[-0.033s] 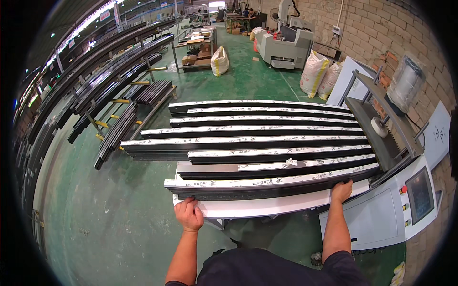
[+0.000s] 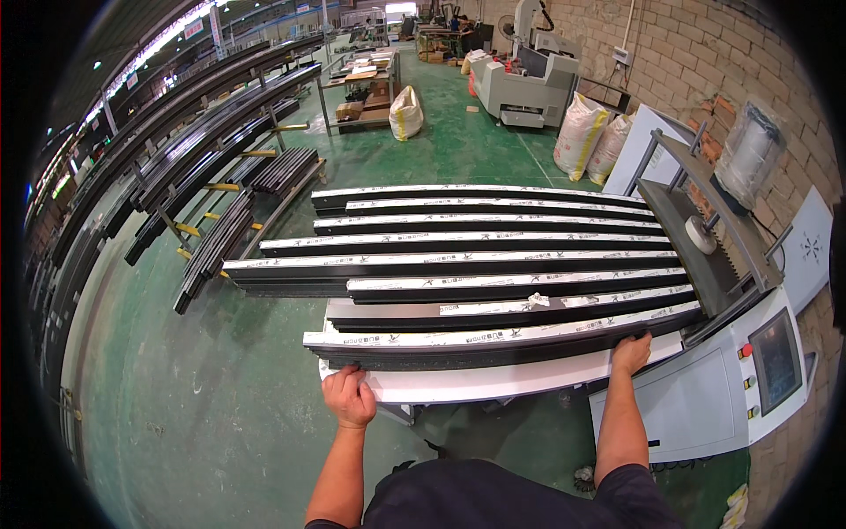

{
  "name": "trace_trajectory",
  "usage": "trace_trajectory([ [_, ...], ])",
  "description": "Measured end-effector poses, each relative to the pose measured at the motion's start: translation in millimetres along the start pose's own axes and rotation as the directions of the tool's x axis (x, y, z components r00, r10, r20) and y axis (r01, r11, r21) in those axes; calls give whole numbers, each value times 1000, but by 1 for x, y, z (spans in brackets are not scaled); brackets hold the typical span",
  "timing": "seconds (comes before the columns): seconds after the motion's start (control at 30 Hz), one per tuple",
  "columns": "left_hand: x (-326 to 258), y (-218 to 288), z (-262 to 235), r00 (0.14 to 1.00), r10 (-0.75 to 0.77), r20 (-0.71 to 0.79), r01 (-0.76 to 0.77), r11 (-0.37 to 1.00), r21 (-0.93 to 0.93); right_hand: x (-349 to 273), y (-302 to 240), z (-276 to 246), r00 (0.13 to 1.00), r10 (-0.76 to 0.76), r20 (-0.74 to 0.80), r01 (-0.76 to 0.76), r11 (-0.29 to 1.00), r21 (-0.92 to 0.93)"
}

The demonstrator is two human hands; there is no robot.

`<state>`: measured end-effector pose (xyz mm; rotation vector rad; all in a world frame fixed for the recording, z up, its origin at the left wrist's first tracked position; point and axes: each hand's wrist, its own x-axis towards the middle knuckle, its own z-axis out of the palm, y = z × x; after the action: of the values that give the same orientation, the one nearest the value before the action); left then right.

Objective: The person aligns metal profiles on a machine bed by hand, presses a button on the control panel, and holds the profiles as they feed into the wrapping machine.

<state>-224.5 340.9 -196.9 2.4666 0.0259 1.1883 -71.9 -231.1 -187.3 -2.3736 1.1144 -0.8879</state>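
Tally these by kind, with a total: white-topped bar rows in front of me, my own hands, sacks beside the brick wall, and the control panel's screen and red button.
White-topped bar rows: 8
Left hand and right hand: 2
Sacks by the wall: 2
Screen: 1
Red button: 1
Total: 14

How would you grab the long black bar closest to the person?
I'd hold the bar near both ends, coming from the person's side. It's long and narrow, so two spread-out hands should keep it steadier. Its front faces the person, while another bar lies behind it. The left hand and right hand are at its front, spread wide.
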Motion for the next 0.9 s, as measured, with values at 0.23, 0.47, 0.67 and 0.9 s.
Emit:
trace_trajectory([
  [0.23,1,0,-1,1000,9,6,-9,1000,0,-1,0,-1,1000,-21,-18,21,1000,1],
  [0.47,2,0,-1,1000,15,4,-15,1000,-1,-1,0,0,1000,-26,-7,26,1000,-13],
  [0.67,1,-1,0,1000,20,1,-20,1000,2,-2,-1,-1,999,-27,-24,28,1000,5],
  [0.9,0,-1,1,1000,6,0,-6,1000,2,-2,-2,-3,1000,-19,-1,19,1000,9],
])
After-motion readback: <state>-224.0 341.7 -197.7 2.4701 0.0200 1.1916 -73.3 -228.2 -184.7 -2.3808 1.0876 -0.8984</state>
